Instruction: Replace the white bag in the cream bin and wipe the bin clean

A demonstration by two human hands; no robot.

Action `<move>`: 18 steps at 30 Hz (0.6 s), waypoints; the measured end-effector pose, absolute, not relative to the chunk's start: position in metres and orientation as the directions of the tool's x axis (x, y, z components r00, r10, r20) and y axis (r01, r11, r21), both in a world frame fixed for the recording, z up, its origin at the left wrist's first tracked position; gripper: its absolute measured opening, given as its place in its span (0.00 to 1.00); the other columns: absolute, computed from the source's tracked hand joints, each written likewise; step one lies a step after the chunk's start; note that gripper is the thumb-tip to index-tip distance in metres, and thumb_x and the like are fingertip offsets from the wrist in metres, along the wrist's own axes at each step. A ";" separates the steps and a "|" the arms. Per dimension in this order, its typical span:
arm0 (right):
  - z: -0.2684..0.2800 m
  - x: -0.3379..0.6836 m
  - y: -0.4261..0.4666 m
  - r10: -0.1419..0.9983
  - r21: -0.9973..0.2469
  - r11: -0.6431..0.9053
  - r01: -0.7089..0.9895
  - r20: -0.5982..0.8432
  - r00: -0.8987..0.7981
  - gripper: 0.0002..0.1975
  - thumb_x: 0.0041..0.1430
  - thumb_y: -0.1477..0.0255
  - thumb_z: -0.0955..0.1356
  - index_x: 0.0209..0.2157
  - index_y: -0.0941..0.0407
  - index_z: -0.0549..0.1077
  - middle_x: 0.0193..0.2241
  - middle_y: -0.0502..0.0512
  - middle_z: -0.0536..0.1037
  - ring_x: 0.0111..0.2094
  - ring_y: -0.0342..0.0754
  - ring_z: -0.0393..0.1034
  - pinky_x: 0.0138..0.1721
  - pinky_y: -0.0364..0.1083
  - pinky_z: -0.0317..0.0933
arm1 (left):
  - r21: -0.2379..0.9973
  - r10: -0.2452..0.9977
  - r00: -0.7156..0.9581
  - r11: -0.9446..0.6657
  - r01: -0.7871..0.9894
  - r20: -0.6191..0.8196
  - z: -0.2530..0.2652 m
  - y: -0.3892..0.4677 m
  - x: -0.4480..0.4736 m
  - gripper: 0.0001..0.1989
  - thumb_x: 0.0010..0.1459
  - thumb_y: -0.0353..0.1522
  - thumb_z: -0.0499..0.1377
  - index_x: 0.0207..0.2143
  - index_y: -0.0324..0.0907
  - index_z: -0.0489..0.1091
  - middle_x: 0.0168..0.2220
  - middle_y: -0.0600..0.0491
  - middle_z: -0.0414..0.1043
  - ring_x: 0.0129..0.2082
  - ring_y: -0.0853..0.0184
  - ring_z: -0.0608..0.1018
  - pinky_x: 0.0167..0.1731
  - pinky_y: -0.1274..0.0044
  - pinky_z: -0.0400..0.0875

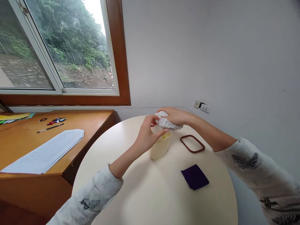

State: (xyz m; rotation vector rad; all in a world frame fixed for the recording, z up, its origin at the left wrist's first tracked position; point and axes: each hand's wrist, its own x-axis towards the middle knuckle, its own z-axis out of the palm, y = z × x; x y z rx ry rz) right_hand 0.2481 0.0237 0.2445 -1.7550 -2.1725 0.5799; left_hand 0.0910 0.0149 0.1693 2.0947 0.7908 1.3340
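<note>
A small cream-coloured bin (160, 149) stands upright on the round table, its top partly covered by my hands and a crumpled white plastic bag (170, 125). My left hand (148, 135) is at the bin's near left side, with its curled fingers at the bag's left edge and its thumb across the rim. From the far right, my right hand (176, 116) reaches over the bin and grips the bag from above; its fingertips are partly hidden. Something yellow shows inside the bin's opening. To the right lies a brown rounded-rectangular ring (192, 151).
A folded dark purple cloth (195, 177) lies on the round cream table (140, 193). On the left, a wooden desk (98, 120) holds papers (50, 151), a pen (50, 127) and scissors (55, 122). Wall sockets (205, 108) are behind the table.
</note>
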 end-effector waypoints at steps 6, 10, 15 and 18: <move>0.245 0.264 0.023 0.945 -0.789 0.094 0.607 -0.121 -0.303 0.32 0.52 0.51 0.63 0.56 0.50 0.57 0.48 0.55 0.71 0.42 0.48 0.68 0.33 0.41 0.62 | 0.787 0.802 0.234 -0.591 0.175 0.550 0.173 0.035 0.082 0.09 0.53 0.36 0.55 0.24 0.40 0.64 0.23 0.57 0.65 0.26 0.71 0.69 0.31 0.78 0.66; 0.247 0.282 0.019 0.901 -0.911 0.092 0.402 -0.096 -0.424 0.38 0.52 0.51 0.63 0.61 0.46 0.44 0.51 0.55 0.67 0.45 0.47 0.66 0.39 0.43 0.62 | 0.881 0.872 0.141 -0.474 -0.003 0.470 0.177 0.049 0.071 0.14 0.51 0.41 0.58 0.24 0.38 0.65 0.22 0.56 0.67 0.22 0.73 0.69 0.26 0.79 0.66; 0.243 0.289 0.018 0.879 -0.917 0.143 0.373 -0.056 -0.473 0.42 0.46 0.59 0.71 0.60 0.46 0.49 0.48 0.55 0.70 0.46 0.47 0.65 0.43 0.46 0.58 | 0.924 0.923 0.121 -0.345 -0.164 0.366 0.188 0.058 0.065 0.17 0.47 0.43 0.61 0.29 0.37 0.68 0.20 0.57 0.66 0.20 0.73 0.70 0.27 0.77 0.69; 0.237 0.289 0.024 0.927 -0.876 0.169 0.452 -0.014 -0.374 0.22 0.47 0.60 0.70 0.44 0.54 0.71 0.40 0.55 0.74 0.40 0.46 0.67 0.42 0.45 0.57 | 0.925 0.926 0.138 -0.319 -0.209 0.351 0.194 0.061 0.061 0.16 0.46 0.42 0.62 0.29 0.37 0.68 0.22 0.56 0.67 0.20 0.73 0.71 0.27 0.76 0.70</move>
